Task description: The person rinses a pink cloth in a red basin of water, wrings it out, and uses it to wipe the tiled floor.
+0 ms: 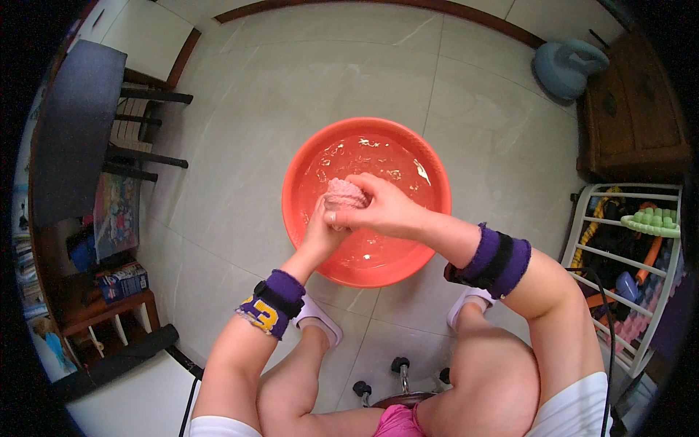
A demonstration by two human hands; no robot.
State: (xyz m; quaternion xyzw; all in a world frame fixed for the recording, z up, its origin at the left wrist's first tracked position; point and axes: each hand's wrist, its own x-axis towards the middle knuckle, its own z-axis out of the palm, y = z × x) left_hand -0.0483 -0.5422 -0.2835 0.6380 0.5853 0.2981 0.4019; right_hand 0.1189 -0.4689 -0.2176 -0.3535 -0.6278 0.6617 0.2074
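Note:
A bunched pink cloth (345,194) is squeezed between my two hands above an orange-red plastic basin (431,240). My right hand (383,205) wraps the cloth from the right, its thumb lying across the near side. From below and left, my left hand (322,229) grips the same cloth, its fingers partly hidden behind it. Clear water (366,257) with bright ripples lies in the basin. Purple bands with black straps circle both forearms, the left band (273,303) and the right band (494,262).
The basin stands on a grey tiled floor (240,164) before my slippered feet. At right are a white metal rack (622,322) with toys, a wooden cabinet (628,109) and a blue-grey plastic object (565,68). A dark chair (82,131) and shelves (104,317) line the left.

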